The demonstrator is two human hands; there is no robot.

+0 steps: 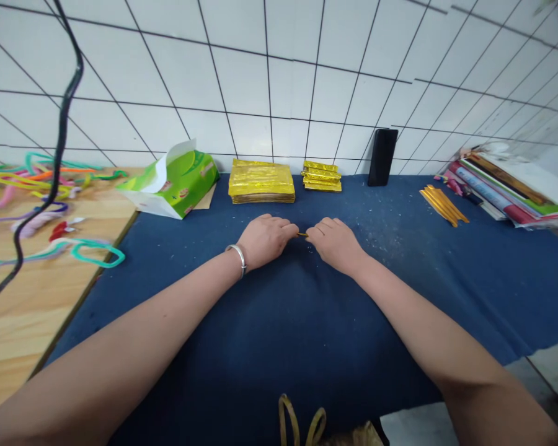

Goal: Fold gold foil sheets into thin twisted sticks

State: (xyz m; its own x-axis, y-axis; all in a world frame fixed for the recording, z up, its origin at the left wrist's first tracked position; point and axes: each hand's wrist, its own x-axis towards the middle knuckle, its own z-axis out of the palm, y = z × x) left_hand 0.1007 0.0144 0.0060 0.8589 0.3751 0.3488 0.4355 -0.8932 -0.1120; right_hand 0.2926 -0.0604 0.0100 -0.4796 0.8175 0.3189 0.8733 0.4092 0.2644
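My left hand (pixel 267 238), with a silver bangle (pixel 238 259) at its wrist, is closed over the dark blue cloth. Close beside it, my right hand (pixel 333 243) is closed too. Between the two sets of fingers shows a short piece of a thin gold paper strip (pixel 302 235); both hands grip it and cover most of its length. Behind them lie a thick stack of gold foil paper (pixel 261 181) and a smaller pile of folded gold foil paper (pixel 322 176). Several slim gold strips (pixel 444 205) rest farther right.
A green and white packet (pixel 174 179) lies at the back left. Colourful fuzzy craft stems (pixel 95 251) cover the wooden board (pixel 23 322). A black phone (pixel 382 157) leans on the tiled wall. Books (pixel 511 186) are stacked at right; a black cable (pixel 65 111) hangs at left.
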